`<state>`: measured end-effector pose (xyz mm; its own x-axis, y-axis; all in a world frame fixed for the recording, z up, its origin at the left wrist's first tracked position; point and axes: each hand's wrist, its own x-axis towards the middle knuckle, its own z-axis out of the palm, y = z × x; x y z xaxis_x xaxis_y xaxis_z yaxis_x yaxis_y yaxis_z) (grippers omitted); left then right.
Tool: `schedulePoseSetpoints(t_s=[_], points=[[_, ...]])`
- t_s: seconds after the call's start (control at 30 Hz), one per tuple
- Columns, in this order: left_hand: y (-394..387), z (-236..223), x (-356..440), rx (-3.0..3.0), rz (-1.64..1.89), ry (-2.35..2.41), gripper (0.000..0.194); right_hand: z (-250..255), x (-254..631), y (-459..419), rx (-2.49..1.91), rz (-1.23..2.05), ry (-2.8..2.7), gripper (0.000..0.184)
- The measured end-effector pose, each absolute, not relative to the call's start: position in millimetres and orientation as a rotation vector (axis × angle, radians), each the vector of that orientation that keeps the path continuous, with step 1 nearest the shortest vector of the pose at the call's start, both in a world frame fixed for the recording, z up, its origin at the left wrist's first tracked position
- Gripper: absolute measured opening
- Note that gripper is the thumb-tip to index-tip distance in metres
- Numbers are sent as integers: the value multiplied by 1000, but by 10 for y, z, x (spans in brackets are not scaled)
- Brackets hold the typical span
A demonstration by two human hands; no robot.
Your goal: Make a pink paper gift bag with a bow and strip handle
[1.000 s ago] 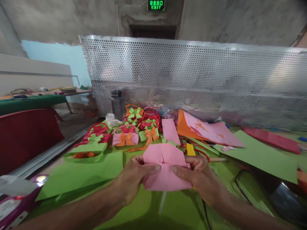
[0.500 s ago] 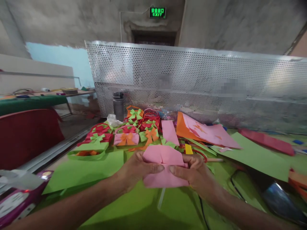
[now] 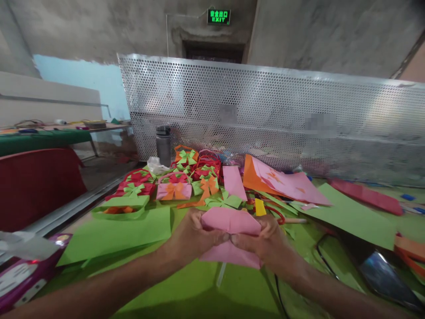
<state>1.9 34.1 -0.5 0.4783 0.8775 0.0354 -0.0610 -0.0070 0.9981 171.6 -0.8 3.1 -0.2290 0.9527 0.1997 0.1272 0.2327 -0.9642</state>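
Folded paper (image 3: 230,220): all pink, I'm seeing, right in the grip!
Little bag (image 3: 162,192): pink, orange bow (image 3: 175,191), beyond the grip, leftward.
Big sheet (image 3: 122,235): plain green, left of the grip.
Screen (image 3: 265,97): silver, hole-dotted, far past the grip.

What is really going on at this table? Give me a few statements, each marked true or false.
1. Only one hand touches the folded pink paper. False: the left hand and right hand both hold it.
2. The pink bag at the front carries an orange bow. True.
3. The exit sign glows red. False: it glows green.
4. A grey bottle stands near the perforated panel. True.
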Motion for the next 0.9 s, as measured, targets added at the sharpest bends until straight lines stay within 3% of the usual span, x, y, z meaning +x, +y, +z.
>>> schedulePoseSetpoints(t_s=[0.17,0.37,0.6,0.9], points=[[317,5,64,1122,905,663,22,50,1707,8,-978,1155,-1448,14],[325,-119,79,1001,966,641,15,46,1695,12,-949,1179,-1443,17],[306,-119,91,1021,959,617,19,17,1698,26,-1002,1145,-1421,7],[314,-117,84,1109,941,560,16,45,1680,17,-976,1118,-1470,11]])
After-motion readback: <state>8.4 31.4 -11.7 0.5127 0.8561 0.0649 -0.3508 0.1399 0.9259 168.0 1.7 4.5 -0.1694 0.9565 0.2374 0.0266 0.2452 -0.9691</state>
